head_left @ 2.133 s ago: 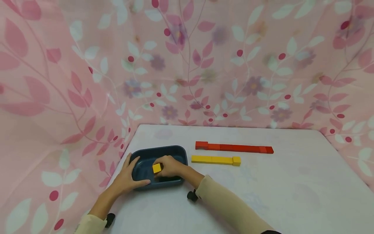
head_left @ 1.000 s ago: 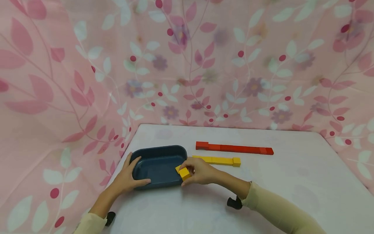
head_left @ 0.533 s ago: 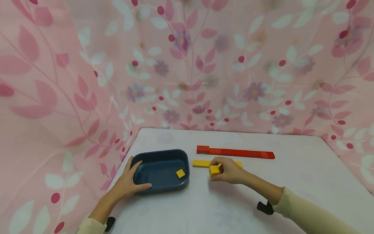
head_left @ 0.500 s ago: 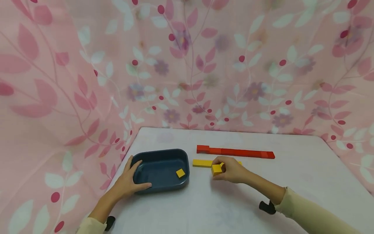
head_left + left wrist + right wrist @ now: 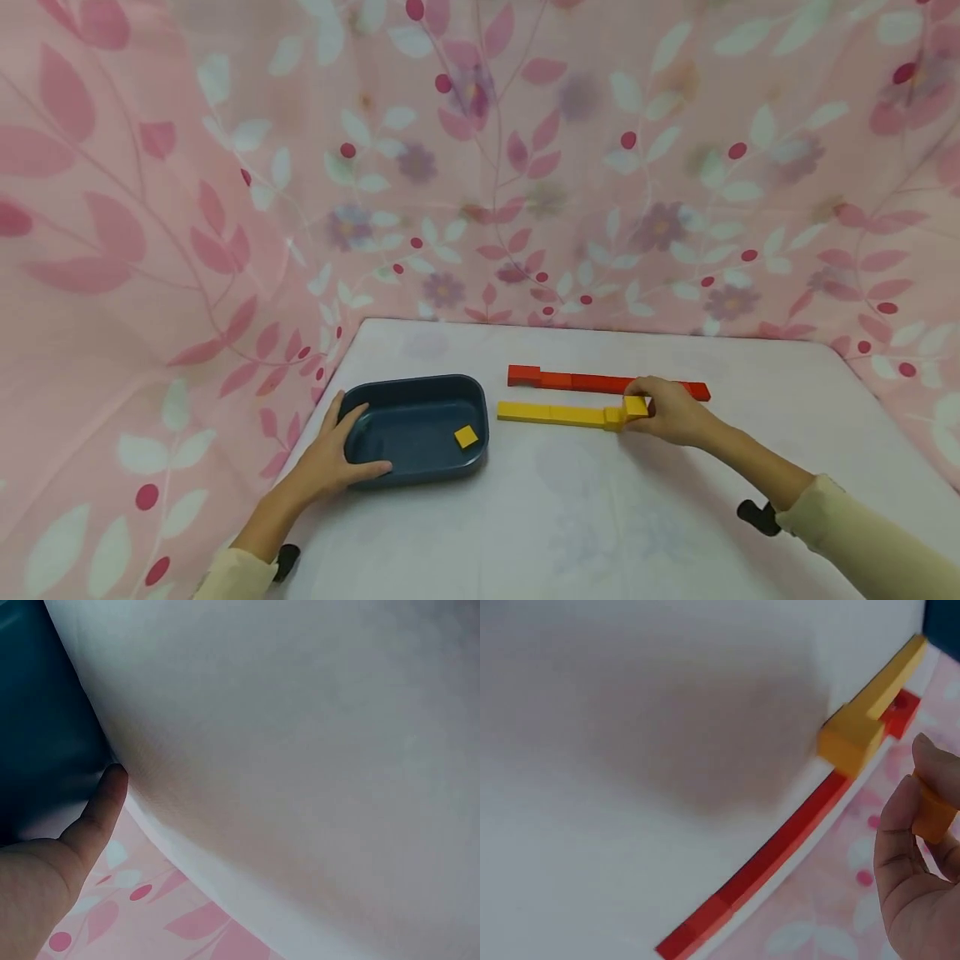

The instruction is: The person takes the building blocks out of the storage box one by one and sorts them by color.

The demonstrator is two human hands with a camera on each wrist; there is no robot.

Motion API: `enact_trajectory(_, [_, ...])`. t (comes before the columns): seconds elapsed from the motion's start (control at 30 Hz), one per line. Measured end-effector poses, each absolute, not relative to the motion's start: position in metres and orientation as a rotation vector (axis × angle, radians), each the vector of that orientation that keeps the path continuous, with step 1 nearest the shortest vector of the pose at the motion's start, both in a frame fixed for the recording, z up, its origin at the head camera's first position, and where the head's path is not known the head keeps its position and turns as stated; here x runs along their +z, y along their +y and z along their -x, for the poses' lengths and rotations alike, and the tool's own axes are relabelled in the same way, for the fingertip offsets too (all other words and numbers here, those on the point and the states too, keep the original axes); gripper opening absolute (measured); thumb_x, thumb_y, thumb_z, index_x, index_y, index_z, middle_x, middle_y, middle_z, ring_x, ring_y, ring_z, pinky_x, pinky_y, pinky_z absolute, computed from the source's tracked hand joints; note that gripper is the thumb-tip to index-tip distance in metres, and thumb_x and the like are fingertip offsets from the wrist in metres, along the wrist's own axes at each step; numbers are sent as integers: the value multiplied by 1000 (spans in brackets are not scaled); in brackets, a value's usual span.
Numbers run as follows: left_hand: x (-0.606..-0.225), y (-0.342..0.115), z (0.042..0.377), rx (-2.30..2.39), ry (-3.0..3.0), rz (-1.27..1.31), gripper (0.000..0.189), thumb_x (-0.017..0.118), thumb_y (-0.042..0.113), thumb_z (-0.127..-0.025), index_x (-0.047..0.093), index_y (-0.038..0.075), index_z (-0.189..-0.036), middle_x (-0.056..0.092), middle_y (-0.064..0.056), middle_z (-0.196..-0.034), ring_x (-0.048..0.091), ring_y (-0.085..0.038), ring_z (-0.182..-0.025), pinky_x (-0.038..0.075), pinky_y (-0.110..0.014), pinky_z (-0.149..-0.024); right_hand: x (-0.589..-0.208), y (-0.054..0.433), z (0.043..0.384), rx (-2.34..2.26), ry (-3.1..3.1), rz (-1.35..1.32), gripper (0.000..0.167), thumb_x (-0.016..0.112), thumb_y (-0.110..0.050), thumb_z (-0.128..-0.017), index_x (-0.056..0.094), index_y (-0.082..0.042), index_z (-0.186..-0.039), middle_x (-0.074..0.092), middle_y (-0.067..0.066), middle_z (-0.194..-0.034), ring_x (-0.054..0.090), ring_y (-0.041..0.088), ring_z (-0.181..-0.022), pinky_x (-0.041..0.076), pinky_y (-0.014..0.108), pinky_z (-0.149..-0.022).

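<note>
My right hand [image 5: 672, 414] pinches a yellow cube [image 5: 635, 407] between thumb and fingers, just right of the yellow row's end. In the right wrist view the pinched cube [image 5: 933, 814] is apart from the row. The row of yellow blocks [image 5: 555, 414] has a taller cube [image 5: 612, 417] at its right end. At the left, my left hand [image 5: 327, 457] rests spread on a dark blue tray [image 5: 401, 446], thumb along the front rim, fingers at the left rim. One yellow block [image 5: 466, 436] lies inside the tray, near its right end.
A row of red blocks [image 5: 585, 382] lies behind the yellow row, with a taller red block [image 5: 523, 376] at its left end. My right hand hides part of it. White cloth covers the table [image 5: 540, 517], and pink floral fabric [image 5: 525, 167] hangs behind and at the sides.
My right hand has lifted yellow from the tray and carried it right, past the yellow row's end. One yellow block was left in the tray. My left hand has stayed on the tray.
</note>
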State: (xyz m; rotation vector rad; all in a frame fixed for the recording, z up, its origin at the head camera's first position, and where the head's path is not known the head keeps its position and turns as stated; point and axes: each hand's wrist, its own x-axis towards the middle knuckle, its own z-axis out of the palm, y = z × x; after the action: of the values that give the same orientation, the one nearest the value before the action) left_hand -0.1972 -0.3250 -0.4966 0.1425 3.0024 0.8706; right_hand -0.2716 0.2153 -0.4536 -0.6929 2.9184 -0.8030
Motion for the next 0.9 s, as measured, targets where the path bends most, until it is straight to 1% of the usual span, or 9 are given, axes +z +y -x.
enact_trajectory(0.2, [-495, -326, 199, 859, 3002, -121, 114, 77, 70, -67, 28, 17, -156, -5, -19, -166, 20, -52, -144, 38, -74, -100, -466, 232, 284, -754, 2837, 599, 34, 83, -13, -78, 66, -5, -107, 66, 8, -98, 55, 19, -78, 54, 22, -56])
enact_trajectory(0.27, [-495, -326, 199, 854, 3002, -123, 114, 77, 70, -68, 28, 16, -156, -5, -20, -165, 19, -52, -144, 38, -75, -100, -471, 234, 287, -727, 2810, 579, 36, 83, -14, -78, 66, -5, -108, 65, 8, -97, 55, 20, -82, 56, 22, -57])
enact_trajectory(0.37, [-495, -326, 199, 855, 3005, -122, 114, 76, 70, -68, 28, 16, -156, -5, -19, -165, 20, -52, -144, 38, -74, -100, -478, 235, 291, -711, 2803, 591, 38, 84, -16, -77, 66, -5, -108, 66, 8, -96, 56, 21, -85, 58, 26, -63])
enact_trajectory(0.53, [-495, -324, 199, 857, 3001, -120, 112, 76, 69, -69, 29, 17, -156, -6, -19, -166, 19, -53, -144, 37, -75, -100, -485, 234, 296, -695, 2817, 577, 38, 83, -14, -78, 65, -5, -110, 66, 8, -97, 57, 21, -87, 60, 35, -73])
enact_trajectory(0.67, [-495, -323, 200, 849, 2994, -121, 111, 77, 68, -69, 29, 17, -156, -7, -19, -165, 19, -54, -143, 37, -75, -99, -488, 233, 297, -683, 2816, 542, 37, 82, -11, -79, 65, -5, -111, 66, 8, -97, 56, 21, -87, 60, 36, -74])
enact_trajectory(0.9, [-496, -323, 200, 841, 3000, -126, 110, 76, 68, -69, 31, 17, -155, -6, -19, -166, 20, -54, -142, 38, -75, -98, -491, 233, 295, -711, 2800, 521, 39, 82, -10, -79, 66, -3, -114, 66, 7, -97, 58, 20, -86, 61, 34, -73])
